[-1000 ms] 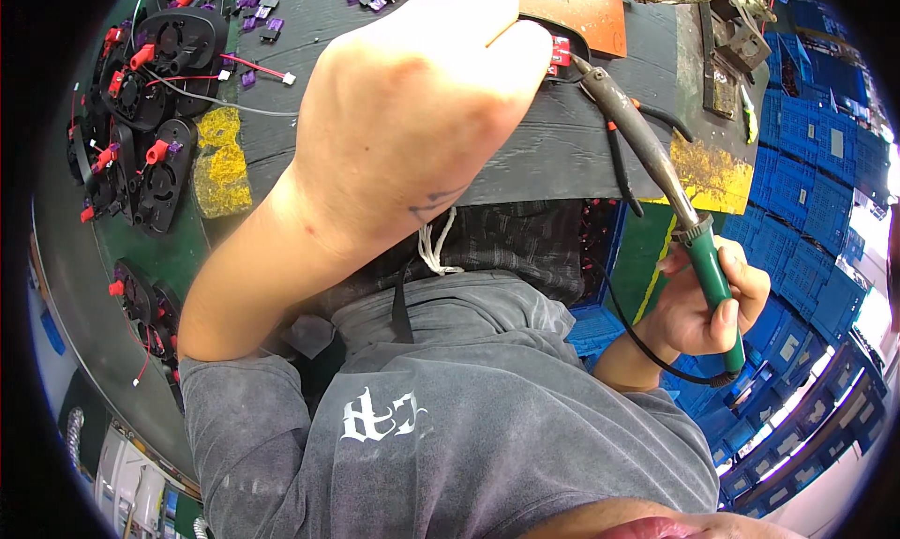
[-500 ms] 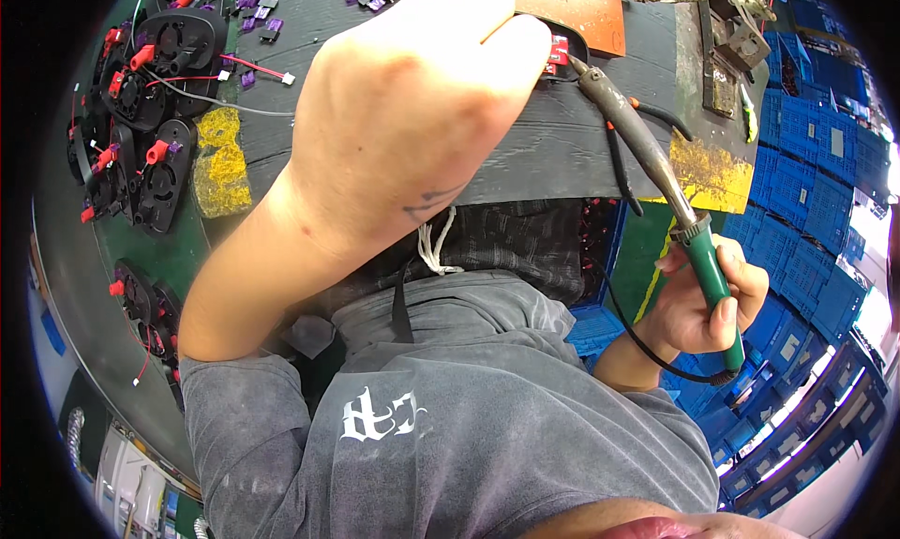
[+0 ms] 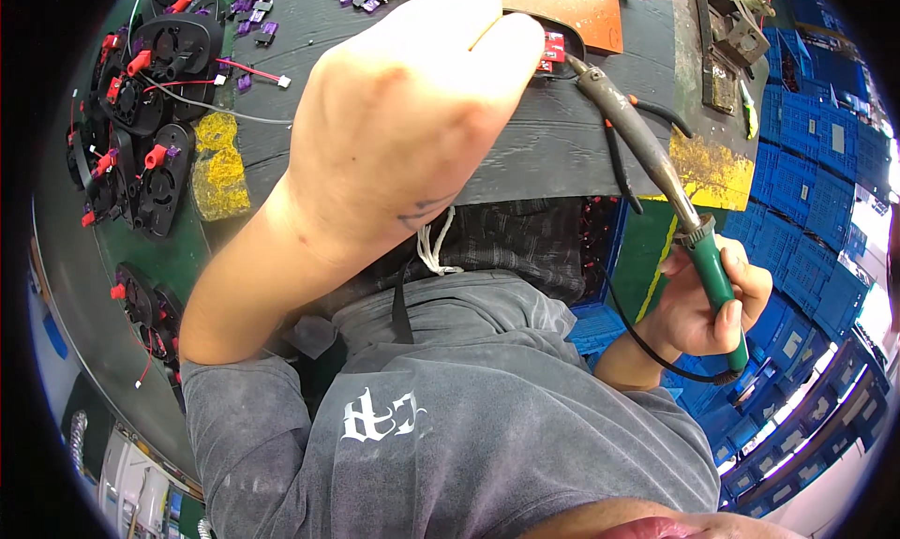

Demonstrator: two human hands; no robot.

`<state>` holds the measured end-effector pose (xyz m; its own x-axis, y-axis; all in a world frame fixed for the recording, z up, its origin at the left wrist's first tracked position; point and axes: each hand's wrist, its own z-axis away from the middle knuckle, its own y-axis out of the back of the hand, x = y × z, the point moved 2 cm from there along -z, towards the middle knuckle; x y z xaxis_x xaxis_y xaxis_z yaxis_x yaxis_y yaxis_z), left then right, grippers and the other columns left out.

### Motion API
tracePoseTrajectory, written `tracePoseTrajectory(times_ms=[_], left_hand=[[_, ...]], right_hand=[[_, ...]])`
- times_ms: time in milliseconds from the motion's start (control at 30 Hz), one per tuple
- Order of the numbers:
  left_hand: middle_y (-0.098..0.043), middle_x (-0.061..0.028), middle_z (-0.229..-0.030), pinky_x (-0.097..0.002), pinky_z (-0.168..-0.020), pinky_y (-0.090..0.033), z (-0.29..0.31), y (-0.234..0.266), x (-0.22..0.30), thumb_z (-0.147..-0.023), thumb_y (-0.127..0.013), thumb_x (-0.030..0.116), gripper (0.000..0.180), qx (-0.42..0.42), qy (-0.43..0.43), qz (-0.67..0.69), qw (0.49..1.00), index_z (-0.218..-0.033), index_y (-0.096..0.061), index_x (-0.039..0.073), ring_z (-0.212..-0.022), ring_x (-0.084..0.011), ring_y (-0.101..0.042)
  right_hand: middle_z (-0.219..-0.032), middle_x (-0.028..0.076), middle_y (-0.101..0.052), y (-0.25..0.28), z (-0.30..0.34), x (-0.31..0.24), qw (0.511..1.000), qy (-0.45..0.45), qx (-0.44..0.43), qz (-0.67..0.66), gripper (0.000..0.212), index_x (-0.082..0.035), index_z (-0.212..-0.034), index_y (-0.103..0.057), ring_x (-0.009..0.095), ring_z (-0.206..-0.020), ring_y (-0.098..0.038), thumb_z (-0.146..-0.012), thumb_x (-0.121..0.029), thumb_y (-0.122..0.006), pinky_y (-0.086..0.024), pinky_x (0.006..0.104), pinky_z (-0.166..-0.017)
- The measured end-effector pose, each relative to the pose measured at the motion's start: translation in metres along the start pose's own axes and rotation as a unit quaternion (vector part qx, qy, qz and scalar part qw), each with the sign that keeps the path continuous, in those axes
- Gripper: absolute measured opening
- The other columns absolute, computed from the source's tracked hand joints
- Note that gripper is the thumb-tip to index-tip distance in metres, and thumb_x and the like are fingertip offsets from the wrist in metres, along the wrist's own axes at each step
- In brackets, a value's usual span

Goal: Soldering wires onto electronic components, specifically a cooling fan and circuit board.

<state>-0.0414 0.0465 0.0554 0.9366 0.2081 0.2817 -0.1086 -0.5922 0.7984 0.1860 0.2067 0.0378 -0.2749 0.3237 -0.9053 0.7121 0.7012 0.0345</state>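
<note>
My left hand [image 3: 398, 117] is closed, its back toward me, over a black rounded part [image 3: 574, 38] on the workbench. What its fingers hold is hidden beneath the hand. A small red piece [image 3: 554, 47] shows on the black part beside the fingers. My right hand [image 3: 708, 300] is wrapped round the green handle of a soldering iron [image 3: 647, 150]. The iron slants up and left, with its tip close to the red piece; I cannot tell whether they touch.
Cutters or pliers [image 3: 616, 159] with dark handles lie under the iron. An orange-brown board [image 3: 595, 14] is at the far side. Black housings [image 3: 173, 47] with red connectors and wires crowd the left, near small purple parts [image 3: 267, 33]. Blue crates [image 3: 806, 155] are stacked at right.
My left hand has shifted slightly left with the black part and red piece. A slightly wider gap shows between the fingers and the iron's tip. The iron's handle has moved slightly right.
</note>
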Motion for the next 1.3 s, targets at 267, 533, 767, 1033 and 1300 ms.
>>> tracePoseTrajectory(times_ms=[267,533,767,1033,1300], left_hand=[[-0.056,-0.0076,-0.078,-0.0325,-0.062,-0.048,0.003,-0.006,-0.002,-0.077,-0.07,0.003,0.014,0.044,-0.002,0.02,0.999,-0.09,-0.065,0.004,-0.069,-0.0249,-0.059],[-0.057,-0.0077,-0.08,-0.0324,-0.062,-0.049,0.003,-0.012,-0.004,-0.077,-0.07,0.003,0.015,0.013,0.024,0.028,0.999,-0.09,-0.065,0.004,-0.069,-0.0246,-0.06],[-0.057,-0.0078,-0.08,-0.0323,-0.062,-0.049,0.002,-0.011,-0.001,-0.077,-0.07,0.003,0.015,0.013,0.003,0.034,0.999,-0.091,-0.065,0.004,-0.069,-0.0246,-0.06],[-0.056,-0.008,-0.079,-0.0319,-0.061,-0.049,-0.006,-0.002,0.002,-0.076,-0.066,0.003,0.014,-0.025,-0.042,-0.057,0.997,-0.09,-0.063,0.004,-0.069,-0.0244,-0.06],[-0.05,-0.0083,-0.071,-0.0311,-0.056,-0.047,-0.01,0.003,-0.002,-0.073,-0.059,0.005,0.011,-0.091,-0.084,-0.142,0.982,-0.084,-0.059,0.003,-0.064,-0.0235,-0.056]], right_hand=[[-0.082,0.028,-0.059,-0.003,-0.003,0.002,1.0,-0.011,-0.007,-0.014,0.041,0.007,-0.103,-0.053,0.027,-0.057,-0.06,-0.085,-0.03,-0.052,-0.051,0.0298,-0.045],[-0.084,0.029,-0.059,-0.004,0.0,0.005,0.999,-0.024,0.007,-0.022,0.042,0.007,-0.103,-0.053,0.028,-0.058,-0.061,-0.086,-0.031,-0.052,-0.052,0.0308,-0.046],[-0.084,0.029,-0.059,-0.003,0.001,0.008,0.999,-0.021,0.005,-0.034,0.041,0.006,-0.104,-0.052,0.029,-0.059,-0.062,-0.086,-0.031,-0.052,-0.051,0.0303,-0.044],[-0.085,0.029,-0.059,-0.002,0.002,0.008,0.999,-0.022,0.002,-0.027,0.041,0.006,-0.104,-0.052,0.028,-0.059,-0.061,-0.086,-0.031,-0.052,-0.051,0.0303,-0.044],[-0.085,0.029,-0.059,-0.003,0.002,0.007,0.999,-0.026,0.013,-0.026,0.041,0.006,-0.104,-0.052,0.028,-0.059,-0.061,-0.086,-0.031,-0.052,-0.051,0.0304,-0.043]])
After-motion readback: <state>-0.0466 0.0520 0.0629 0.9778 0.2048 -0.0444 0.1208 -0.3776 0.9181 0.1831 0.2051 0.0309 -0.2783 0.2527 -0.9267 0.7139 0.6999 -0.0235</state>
